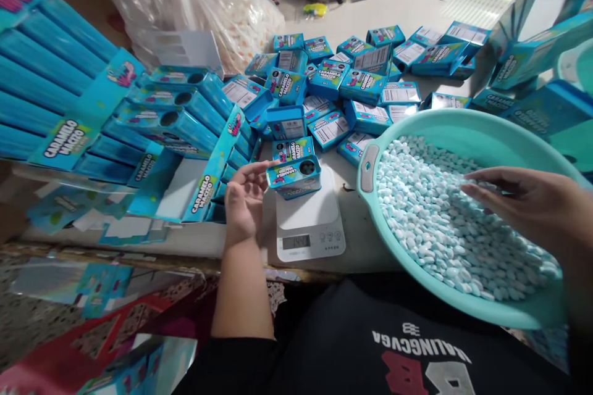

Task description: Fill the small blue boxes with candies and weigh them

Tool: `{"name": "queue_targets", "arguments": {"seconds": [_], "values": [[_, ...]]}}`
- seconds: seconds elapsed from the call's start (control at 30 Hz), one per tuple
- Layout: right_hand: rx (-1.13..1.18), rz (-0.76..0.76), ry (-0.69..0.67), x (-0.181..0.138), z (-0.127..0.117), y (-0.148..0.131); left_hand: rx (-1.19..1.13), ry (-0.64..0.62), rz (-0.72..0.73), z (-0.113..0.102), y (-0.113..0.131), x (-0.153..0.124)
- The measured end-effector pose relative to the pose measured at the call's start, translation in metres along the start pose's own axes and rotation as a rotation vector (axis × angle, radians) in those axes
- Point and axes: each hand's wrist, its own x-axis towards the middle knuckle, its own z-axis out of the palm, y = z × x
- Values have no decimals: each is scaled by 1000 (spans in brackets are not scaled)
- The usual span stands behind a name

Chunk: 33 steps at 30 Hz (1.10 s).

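Observation:
A blue tin (294,176) with a round opening in its top rests on a white digital scale (308,216); the display's digits are hard to read. Beside it, my left hand (245,200) has loosely curled, parted fingers, the index fingertip at the tin's left edge without gripping it. My right hand (523,197) is over pale blue candies (430,222) in a turquoise basin (403,271). Its thumb and fingers look slightly apart near the candies, and nothing shows between them. Another blue tin (293,149) is just behind the one on the scale.
Several blue tins (328,77) are heaped behind the scale. At left, display boxes (92,111) stand stacked, holding more tins. A clear plastic bag (185,0) sits at the back left. The table's front edge (185,265) runs below the scale.

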Motion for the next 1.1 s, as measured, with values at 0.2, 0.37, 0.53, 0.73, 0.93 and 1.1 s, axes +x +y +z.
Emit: {"name": "queue_targets", "arguments": {"seconds": [0.2, 0.37, 0.53, 0.73, 0.93, 1.1], "values": [[-36, -7, 106, -2, 2, 5, 44, 20, -3, -8, -7, 0], [-52, 19, 108, -3, 2, 5, 108, 47, -10, -14, -13, 1], [-55, -33, 130, -4, 4, 10, 81, 73, 11, -9, -11, 0], [-61, -158, 179, -7, 5, 11, 82, 83, 27, -7, -10, 0], [-178, -549, 160, 2, -10, -26, 45, 51, 10, -7, -7, 0], [-134, -842, 123, 12, -20, -98, -15, 18, -26, -4, -6, 0]]}}
